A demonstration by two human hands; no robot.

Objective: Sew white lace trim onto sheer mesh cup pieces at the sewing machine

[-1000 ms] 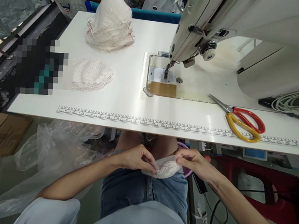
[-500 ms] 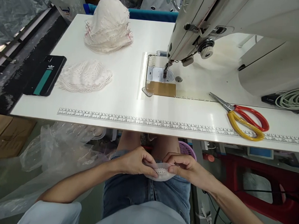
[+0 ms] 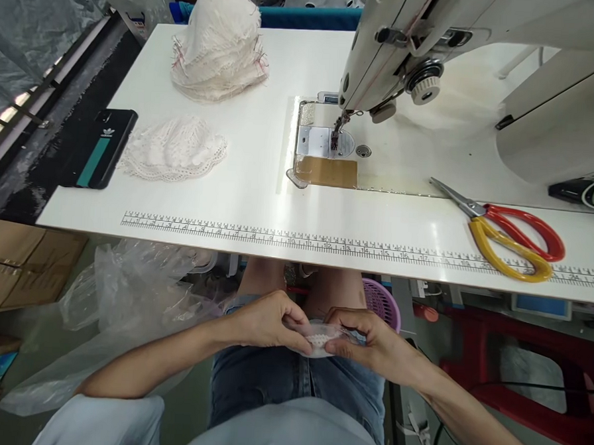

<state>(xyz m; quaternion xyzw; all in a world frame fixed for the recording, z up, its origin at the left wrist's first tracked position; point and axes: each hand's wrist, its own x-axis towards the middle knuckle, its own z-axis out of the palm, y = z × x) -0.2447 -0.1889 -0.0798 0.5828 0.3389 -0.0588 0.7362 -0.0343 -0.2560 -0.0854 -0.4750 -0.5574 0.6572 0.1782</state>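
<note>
Over my lap, below the table edge, both hands pinch a small translucent bag point(image 3: 321, 333). White bead-like bits show through its middle, too small to name for certain. My left hand point(image 3: 276, 322) grips the bag's left side between thumb and bent fingers. My right hand point(image 3: 363, 339) closes on the right side, with its thumb pressed across the front. The two thumbs are close together, and the fingers hide the bag's ends.
On the white table point(image 3: 238, 203) are a sewing machine point(image 3: 415, 63), scissors point(image 3: 505, 237), a phone point(image 3: 104, 147), a lace-edged white cloth piece point(image 3: 174, 148) and stacked white cloth pieces point(image 3: 220, 46). Plastic sheeting point(image 3: 124, 293) lies below left; a red stool point(image 3: 497, 392) stands right.
My right thumb has moved left and down across the bag, nearer to my left thumb. The bag looks more pinched in. The head view has shifted slightly.
</note>
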